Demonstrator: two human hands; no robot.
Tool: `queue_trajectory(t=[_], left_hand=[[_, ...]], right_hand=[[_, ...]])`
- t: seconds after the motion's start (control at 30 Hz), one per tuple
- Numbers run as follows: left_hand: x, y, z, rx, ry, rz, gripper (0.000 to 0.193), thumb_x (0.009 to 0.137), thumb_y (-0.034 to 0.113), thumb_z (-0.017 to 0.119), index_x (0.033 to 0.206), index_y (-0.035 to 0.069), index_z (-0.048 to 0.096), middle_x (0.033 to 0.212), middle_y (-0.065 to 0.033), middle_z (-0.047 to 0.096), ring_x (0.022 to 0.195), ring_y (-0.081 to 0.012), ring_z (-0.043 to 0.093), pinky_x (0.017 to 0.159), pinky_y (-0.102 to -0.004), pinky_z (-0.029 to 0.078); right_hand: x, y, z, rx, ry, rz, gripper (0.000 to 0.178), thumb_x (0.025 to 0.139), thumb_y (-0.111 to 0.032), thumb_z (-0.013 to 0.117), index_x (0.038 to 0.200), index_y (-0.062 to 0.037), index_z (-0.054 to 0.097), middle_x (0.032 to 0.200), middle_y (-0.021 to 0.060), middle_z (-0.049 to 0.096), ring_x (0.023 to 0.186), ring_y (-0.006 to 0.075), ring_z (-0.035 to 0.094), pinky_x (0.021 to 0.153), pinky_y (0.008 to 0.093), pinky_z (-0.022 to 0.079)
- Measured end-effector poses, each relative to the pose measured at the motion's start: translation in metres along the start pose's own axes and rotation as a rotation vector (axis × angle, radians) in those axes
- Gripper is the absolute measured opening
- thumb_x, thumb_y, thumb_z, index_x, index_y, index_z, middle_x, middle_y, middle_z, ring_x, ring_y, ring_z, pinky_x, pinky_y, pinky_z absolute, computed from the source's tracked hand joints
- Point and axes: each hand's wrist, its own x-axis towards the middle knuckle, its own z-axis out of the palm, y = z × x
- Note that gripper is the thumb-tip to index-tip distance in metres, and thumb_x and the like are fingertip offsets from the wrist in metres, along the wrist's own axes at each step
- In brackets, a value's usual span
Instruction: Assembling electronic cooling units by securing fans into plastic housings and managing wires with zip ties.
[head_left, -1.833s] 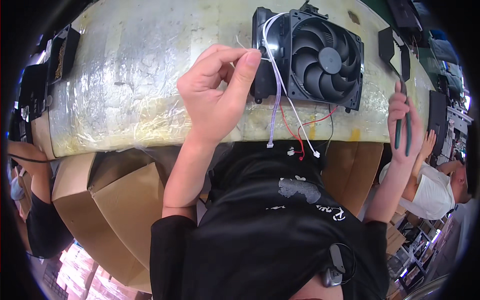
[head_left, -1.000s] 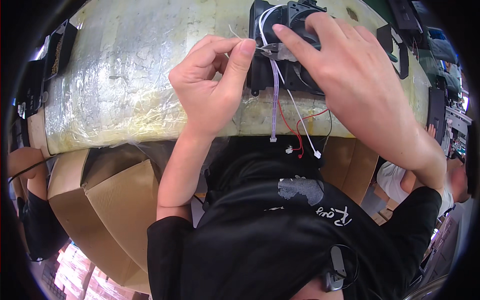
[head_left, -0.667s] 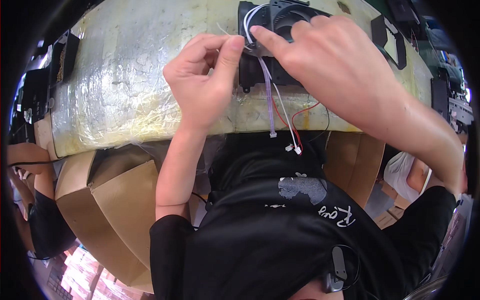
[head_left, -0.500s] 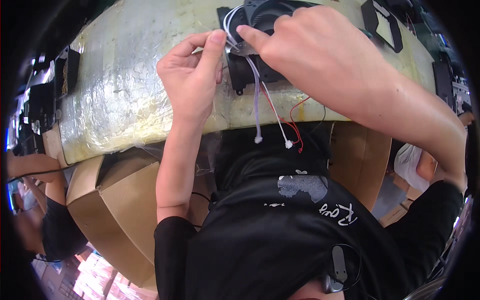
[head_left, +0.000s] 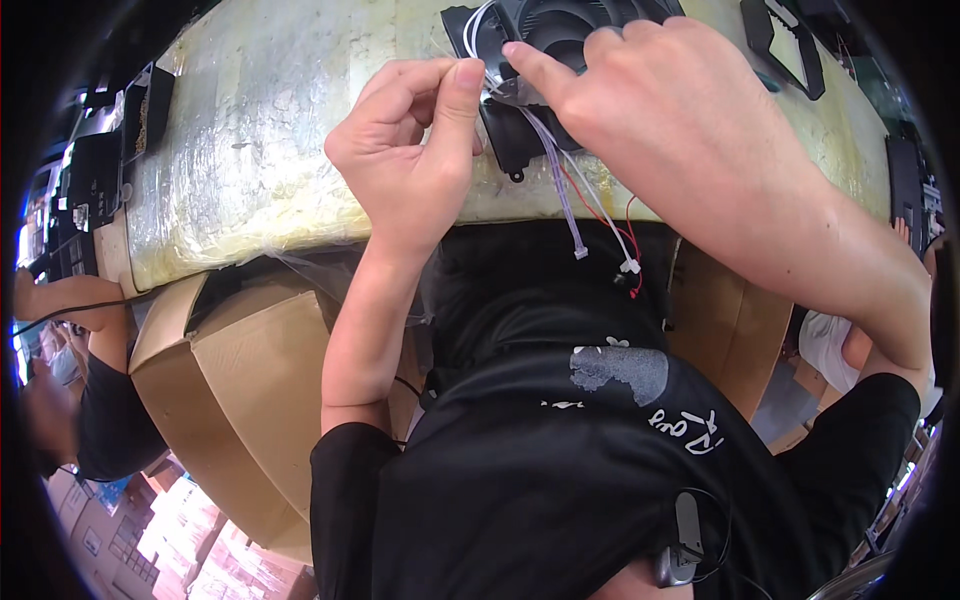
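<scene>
By the fan [head_left: 560,25], the left hand [head_left: 411,165] pinches a tie [head_left: 493,88] while the right hand [head_left: 675,110] clasps cutters [head_left: 518,93]: likely trimming, needing a firm squeeze.

The scene is seen from the person's head, through the left one of two wide cameras. It is pointed down. The left hand [head_left: 415,155] and right hand [head_left: 680,120] are seen from near above, the table [head_left: 270,150] is shown at the top, and the shirt [head_left: 530,480] is shown below.
</scene>
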Motion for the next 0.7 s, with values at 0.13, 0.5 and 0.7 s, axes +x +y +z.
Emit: queue_trajectory(t=[0.13, 0.5, 0.7], left_hand=[[-0.002, -0.001, -0.002, -0.009, 0.003, 0.01, 0.011, 0.09, 0.003, 0.069, 0.087, -0.008, 0.068, 0.081, -0.0074, 0.065, 0.054, -0.0063, 0.057, 0.046, -0.0179, 0.039], [-0.099, -0.027, -0.103, 0.471, 0.506, 0.383, 0.011, 0.103, 0.008, 0.042, 0.095, 0.0, 0.042, 0.074, -0.0106, 0.049, 0.057, -0.0139, 0.046, 0.048, -0.0246, 0.04], [-0.184, -0.121, -0.156, 1.014, -0.23, -0.492, 0.03, 0.095, 0.013, 0.056, 0.122, 0.0, 0.054, 0.112, -0.0174, 0.064, 0.085, -0.0259, 0.06, 0.07, -0.0385, 0.051]], right_hand=[[0.001, 0.0, -0.006, 0.098, -0.092, 0.0, 0.036, 0.088, -0.013, 0.058, 0.115, 0.0096, 0.062, 0.066, 0.0125, 0.065, 0.061, 0.0234, 0.066, 0.051, 0.0333, 0.05], [-0.079, 0.076, 0.101, 0.578, 0.691, 0.528, 0.044, 0.088, -0.013, 0.061, 0.123, 0.012, 0.057, 0.108, 0.0264, 0.068, 0.097, 0.032, 0.068, 0.085, 0.035, 0.053], [-0.115, 0.113, 0.227, 0.548, 0.514, 0.867, 0.051, 0.087, -0.031, 0.071, 0.128, -0.0038, 0.059, 0.118, 0.0187, 0.064, 0.108, 0.0296, 0.061, 0.095, 0.0386, 0.047]])
